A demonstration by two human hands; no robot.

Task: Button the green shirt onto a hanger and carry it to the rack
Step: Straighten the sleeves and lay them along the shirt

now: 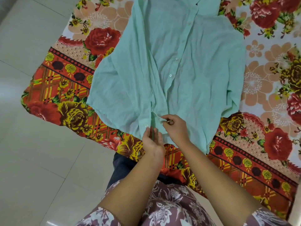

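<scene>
Looking down from my head camera: pale floor tiles (32,144) fill the left side, and a floral bedsheet (65,79) in red, yellow and peach covers the surface ahead. The green shirt (171,70) lies flat on that sheet, front up, collar end away from me and hem nearest me. Its placket runs diagonally, with white buttons (176,59) visible along it; whether the upper ones are fastened I cannot tell. One lower button (146,126) sits just above my left fingertips.

My left hand (154,142) lies at the hem, palm turned partly up, fingers loosely extended along the placket edge, not clenched; it touches the cloth, but a firm grip I cannot confirm. My right hand (175,128), just beside it, is pinched shut on a small fold of the shirt front, thumb against forefinger, lifting the fabric slightly. Patterned sleeves (162,209) show at bottom.
</scene>
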